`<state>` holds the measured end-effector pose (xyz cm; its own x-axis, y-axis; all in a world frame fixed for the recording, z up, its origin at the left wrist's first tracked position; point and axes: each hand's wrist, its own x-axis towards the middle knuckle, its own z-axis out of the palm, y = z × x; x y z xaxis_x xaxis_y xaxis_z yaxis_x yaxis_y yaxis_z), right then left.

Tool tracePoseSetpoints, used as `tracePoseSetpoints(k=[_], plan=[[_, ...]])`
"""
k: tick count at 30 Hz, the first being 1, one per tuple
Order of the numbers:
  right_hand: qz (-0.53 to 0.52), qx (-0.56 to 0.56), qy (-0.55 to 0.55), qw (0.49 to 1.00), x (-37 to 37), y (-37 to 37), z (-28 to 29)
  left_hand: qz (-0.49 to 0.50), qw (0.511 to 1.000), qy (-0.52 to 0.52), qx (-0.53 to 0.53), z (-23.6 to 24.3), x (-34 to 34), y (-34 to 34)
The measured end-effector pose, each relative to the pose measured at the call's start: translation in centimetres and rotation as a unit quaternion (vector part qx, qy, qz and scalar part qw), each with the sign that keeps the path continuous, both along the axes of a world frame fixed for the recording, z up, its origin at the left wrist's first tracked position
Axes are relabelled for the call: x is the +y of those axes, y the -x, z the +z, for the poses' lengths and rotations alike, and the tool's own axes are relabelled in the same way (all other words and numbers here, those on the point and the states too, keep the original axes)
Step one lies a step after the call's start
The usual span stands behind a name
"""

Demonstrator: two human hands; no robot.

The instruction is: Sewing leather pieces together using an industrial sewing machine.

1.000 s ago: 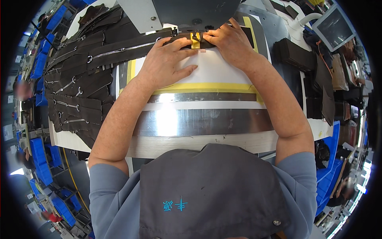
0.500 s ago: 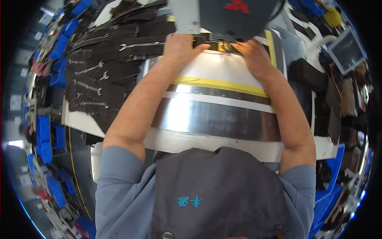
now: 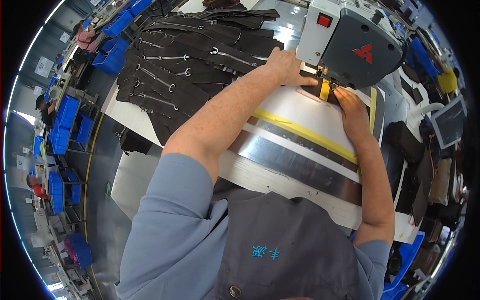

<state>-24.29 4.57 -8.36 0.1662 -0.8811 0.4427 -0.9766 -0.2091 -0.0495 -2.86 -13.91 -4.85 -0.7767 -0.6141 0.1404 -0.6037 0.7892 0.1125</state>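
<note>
Under the head of a grey-and-white sewing machine [image 3: 361,47] lies a dark fabric strip [image 3: 311,89], with a yellow piece [image 3: 325,90] beside the needle area. My left hand [image 3: 287,69] grips the strip on the left of the needle, thumb stretched toward it; the fingertips are partly hidden. From the right, my right hand [image 3: 354,111] rests with straight fingers on the strip's other side, close to the yellow piece. A white work plate [image 3: 300,112] edged with yellow tape [image 3: 305,134] spreads below both hands.
A pile of dark fabric pieces [image 3: 200,95] with long silver fittings covers the table at left. A metal plate [image 3: 285,155] lies along the near side. Black blocks [image 3: 404,141] and a screen [image 3: 448,127] stand at right. Blue bins [image 3: 65,125] and other people line the far left.
My view has turned, so the machine and table now appear further right and tilted. Both hands stay at the strip beside the needle area.
</note>
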Motion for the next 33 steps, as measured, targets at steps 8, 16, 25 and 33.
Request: tracePoseSetpoints(k=[8,16,25,33], plan=[[0.014,0.013,-0.004,1.000,3.7,-2.4,1.2,-0.031,0.988,-0.141,-0.045,2.2,1.2,-2.0],[0.053,-0.037,0.001,0.998,4.7,-3.2,3.9,-0.183,0.936,-0.297,-0.051,9.6,5.0,-7.9],[0.254,-0.431,-0.187,0.846,6.3,-11.9,6.6,0.053,0.611,-0.301,0.730,17.1,7.7,-13.6],[0.068,-0.554,-0.261,0.787,4.3,-12.2,4.5,0.155,0.603,-0.181,0.761,10.0,2.6,-18.1]])
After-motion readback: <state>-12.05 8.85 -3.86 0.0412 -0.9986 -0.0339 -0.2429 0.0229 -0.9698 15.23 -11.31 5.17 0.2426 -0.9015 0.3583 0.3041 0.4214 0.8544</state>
